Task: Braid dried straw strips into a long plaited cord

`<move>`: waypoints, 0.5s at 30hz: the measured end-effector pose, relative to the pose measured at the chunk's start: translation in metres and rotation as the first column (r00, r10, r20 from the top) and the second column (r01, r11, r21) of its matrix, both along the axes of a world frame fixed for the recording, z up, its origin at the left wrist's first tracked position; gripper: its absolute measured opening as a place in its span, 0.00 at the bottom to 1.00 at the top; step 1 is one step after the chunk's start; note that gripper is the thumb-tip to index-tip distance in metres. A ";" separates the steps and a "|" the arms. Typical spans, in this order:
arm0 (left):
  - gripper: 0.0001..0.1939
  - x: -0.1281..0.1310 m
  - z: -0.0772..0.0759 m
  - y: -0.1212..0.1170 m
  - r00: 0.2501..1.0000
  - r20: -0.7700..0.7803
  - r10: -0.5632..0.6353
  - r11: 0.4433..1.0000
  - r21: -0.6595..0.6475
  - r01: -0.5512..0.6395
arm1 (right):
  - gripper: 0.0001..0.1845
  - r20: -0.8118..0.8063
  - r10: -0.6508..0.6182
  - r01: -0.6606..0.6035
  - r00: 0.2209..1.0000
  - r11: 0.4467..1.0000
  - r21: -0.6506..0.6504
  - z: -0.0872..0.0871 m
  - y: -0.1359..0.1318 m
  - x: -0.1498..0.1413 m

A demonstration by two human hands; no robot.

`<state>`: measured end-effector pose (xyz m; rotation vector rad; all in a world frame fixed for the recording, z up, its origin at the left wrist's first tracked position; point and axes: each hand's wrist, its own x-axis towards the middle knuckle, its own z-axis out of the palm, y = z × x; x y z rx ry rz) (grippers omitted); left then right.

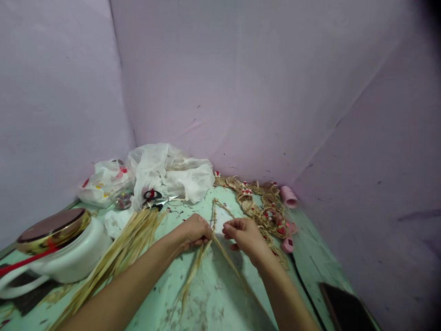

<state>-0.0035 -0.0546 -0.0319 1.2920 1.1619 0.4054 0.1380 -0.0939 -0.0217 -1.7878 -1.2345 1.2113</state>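
My left hand is closed, pinching a thin braid of straw-coloured fibre where its loose strands begin. The braid rises from my fingers, bends at the top and slants down behind my right hand. Two groups of loose strands spread below the pinch, one to the left and one to the right. My right hand hovers just right of the braid, fingers loosely bent and a little apart, with nothing visible between them. A bundle of flat dry fibre strips lies left of my left forearm.
On the green tabletop, beaded woven pieces lie behind my right hand, near a pink spool. White plastic bags and black-handled scissors are at the back left. A white pot stands left; a dark phone-like object lies right.
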 end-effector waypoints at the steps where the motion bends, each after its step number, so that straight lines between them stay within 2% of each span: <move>1: 0.04 0.000 -0.001 0.001 1.000 0.010 -0.006 1.000 0.004 0.006 | 0.07 -0.103 -0.015 0.009 0.995 0.998 -0.063 0.000 0.000 -0.002; 4: 0.02 -0.002 -0.003 0.002 1.000 0.006 -0.024 1.000 0.016 0.024 | 0.06 -0.293 0.062 -0.117 0.954 0.978 -0.173 -0.002 -0.001 -0.011; 6: 0.02 -0.002 -0.003 0.002 0.999 -0.002 -0.047 0.999 0.017 0.047 | 0.06 -0.261 0.083 -0.129 0.962 0.978 -0.164 -0.007 0.000 -0.015; 9: 0.03 -0.003 0.000 0.002 0.993 -0.044 -0.111 0.993 0.034 0.113 | 0.06 -0.127 0.052 -0.069 0.991 0.989 -0.128 -0.016 0.003 -0.017; 12: 0.03 -0.005 0.006 0.002 0.967 -0.217 -0.135 0.982 0.103 0.161 | 0.05 -0.086 0.056 -0.065 0.995 0.991 -0.113 -0.020 0.005 -0.015; 15: 0.04 -0.007 0.014 -0.002 0.894 -0.431 -0.124 0.962 0.169 0.215 | 0.05 -0.127 0.051 -0.067 0.991 0.990 -0.122 -0.019 0.005 -0.015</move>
